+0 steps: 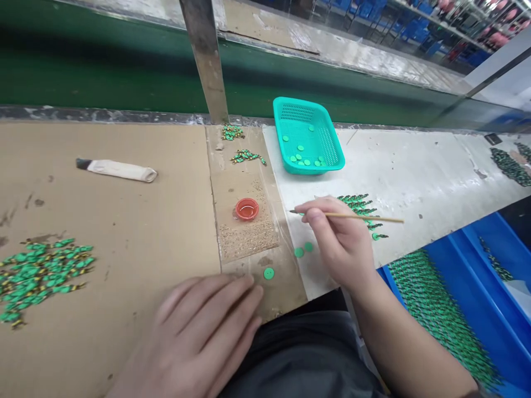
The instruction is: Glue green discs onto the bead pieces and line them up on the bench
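Note:
My right hand (346, 246) pinches a thin paintbrush (373, 219) with a pale wooden handle; its dark tip points left, towards a small red dish (247, 209) of clear liquid. My left hand (207, 331) lies low over the board, fingers stretched out and thumb hidden. Just beyond its fingertips is a round green disc (269, 273) with small holes, like a button. Two more green discs (303, 250) lie left of my right hand. Behind that hand stand rows of small green and dark pieces (359, 202), partly covered by it.
A turquoise basket (340, 157) holding several green discs stands at the back. Loose green, yellow and black pieces (45, 273) are heaped at left, below a white-wrapped brush (120, 170). Blue trays (446, 251) with green pieces sit lower right. A metal post (206, 61) rises behind.

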`<state>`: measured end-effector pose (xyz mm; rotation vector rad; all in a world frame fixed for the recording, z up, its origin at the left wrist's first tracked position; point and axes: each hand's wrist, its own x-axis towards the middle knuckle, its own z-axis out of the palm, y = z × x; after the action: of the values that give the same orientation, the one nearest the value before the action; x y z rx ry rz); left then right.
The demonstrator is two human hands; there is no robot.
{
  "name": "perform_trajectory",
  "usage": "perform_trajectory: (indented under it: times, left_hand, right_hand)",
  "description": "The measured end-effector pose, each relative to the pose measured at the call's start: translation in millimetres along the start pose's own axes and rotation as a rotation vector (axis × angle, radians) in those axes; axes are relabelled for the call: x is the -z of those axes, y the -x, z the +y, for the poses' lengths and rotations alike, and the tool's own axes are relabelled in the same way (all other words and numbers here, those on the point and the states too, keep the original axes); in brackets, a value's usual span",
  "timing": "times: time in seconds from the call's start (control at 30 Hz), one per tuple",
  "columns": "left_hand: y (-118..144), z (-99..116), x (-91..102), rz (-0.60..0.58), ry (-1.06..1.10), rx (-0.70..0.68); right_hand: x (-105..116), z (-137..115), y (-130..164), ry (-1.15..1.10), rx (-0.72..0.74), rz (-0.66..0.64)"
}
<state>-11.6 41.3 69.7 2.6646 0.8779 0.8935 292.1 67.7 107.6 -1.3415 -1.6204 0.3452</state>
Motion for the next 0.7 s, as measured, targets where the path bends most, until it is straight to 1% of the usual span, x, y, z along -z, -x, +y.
perform_trajectory:
  times: [0.07, 0.13, 0.23, 0.3, 0.4, 0.57, 0.7]
  left_hand:
    - [-5.8, 2.9, -4.5, -0.004, -0.011, -0.065]
    - [-10.2, 2.9, -8.6, -0.017, -0.037, -0.089]
    - [-10.0, 2.4, -12.7, -0.027, -0.064, -0.059]
    - [-5.9, 3.3, -14.6, -0.033, -0.075, -0.043]
    - [1.5, 5.5, -17.2, -0.059, -0.088, -0.042]
    - [8.8, 6.5, -18.0, -0.062, -0.095, -0.065]
    - [10.3, 6.0, -17.7, -0.041, -0.136, -0.048]
  right_hand:
    - [-5.1, -1.1, -13.3, -0.043, -0.060, 0.029]
    - [-13.1, -0.5, -27.8, -0.117, -0.066, 0.059]
    - [-27.9, 1.6, -46.3, -0.214, -0.010, 0.092]
    - [-36.8, 1.5, -53.5, -0.219, 0.006, 0.096]
    - [-44.1, -4.2, -57.5, -0.170, -0.009, 0.077]
    - [-42.7, -20.4, -62.4, -0.167, -0.052, 0.034]
    - [-46.8, -20.7, -61.3, -0.227, 0.063, 0.088]
